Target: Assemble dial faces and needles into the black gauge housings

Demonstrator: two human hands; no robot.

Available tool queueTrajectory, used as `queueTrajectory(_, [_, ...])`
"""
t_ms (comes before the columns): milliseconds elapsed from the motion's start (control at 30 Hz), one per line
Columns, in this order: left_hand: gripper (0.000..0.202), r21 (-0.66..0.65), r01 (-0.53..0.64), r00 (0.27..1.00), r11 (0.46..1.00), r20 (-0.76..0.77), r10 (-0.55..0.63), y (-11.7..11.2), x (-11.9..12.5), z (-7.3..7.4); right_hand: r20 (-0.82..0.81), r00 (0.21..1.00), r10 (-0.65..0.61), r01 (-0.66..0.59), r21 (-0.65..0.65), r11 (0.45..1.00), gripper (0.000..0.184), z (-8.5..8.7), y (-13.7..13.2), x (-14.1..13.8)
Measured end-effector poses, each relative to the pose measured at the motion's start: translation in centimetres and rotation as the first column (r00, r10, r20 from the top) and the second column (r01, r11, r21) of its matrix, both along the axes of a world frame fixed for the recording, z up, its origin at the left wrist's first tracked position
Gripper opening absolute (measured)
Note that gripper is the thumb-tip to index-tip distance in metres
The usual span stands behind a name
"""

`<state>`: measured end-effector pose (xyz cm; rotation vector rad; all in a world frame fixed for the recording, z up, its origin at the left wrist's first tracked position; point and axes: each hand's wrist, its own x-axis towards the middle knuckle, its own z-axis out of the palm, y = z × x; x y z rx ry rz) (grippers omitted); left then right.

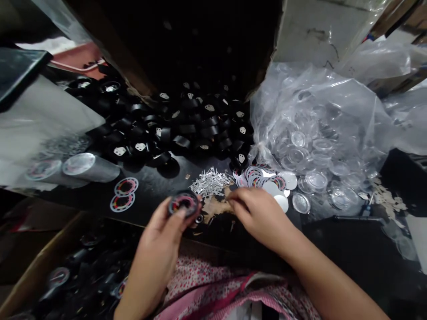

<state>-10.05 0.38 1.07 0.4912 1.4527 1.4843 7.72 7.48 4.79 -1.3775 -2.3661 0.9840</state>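
- Our left hand (160, 231) grasps a round black plastic casing with a coloured dial (183, 202), held just above the counter's near edge.
- Our right hand (256, 211) pinches at the small silver metal pins (210, 181); what its fingertips hold, we cannot tell.
- A loose pinch could scatter pins.

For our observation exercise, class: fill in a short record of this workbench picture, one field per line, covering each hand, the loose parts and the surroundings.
Left hand: left hand holds a round black gauge case with a coloured dial face
Right hand: right hand pinches at the small pale needles
Loose dials: printed dial discs beside the right hand; two more at left
Behind: heap of black cases
Right side: clear bag of clear round lenses
Surface: black worktable
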Motion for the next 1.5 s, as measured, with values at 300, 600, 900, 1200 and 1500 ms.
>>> queueTrajectory(300, [0.022,0.099,-0.009,0.95,0.995,0.311,-0.022,3.3,1.9,0.0,0.443,0.895,0.053,-0.194,0.279,0.941,0.017,-1.1,1.5,-3.2])
queueTrajectory(600, [0.023,0.069,-0.023,0.963,0.997,0.27,0.003,0.6,2.3,0.5,0.369,0.93,-0.005,-0.076,0.206,0.976,0.01,-1.2,1.5,-1.1])
queueTrajectory(900, [0.021,0.025,0.041,0.914,0.999,0.402,-0.047,0.8,4.3,0.4,0.176,0.984,-0.012,-0.026,0.212,0.977,0.013,-1.1,-0.1,0.0])
queueTrajectory(1200, [0.027,0.024,0.1,0.921,0.995,0.376,-0.102,1.1,5.2,0.9,-0.205,0.976,-0.079,0.116,0.175,0.978,0.013,0.4,-2.0,2.6])
queueTrajectory(1500, [0.033,0.025,0.337,0.922,0.941,0.194,-0.335,0.7,7.2,-0.7,-0.049,0.988,-0.147,0.152,0.138,0.979,0.011,1.3,-2.8,3.4])
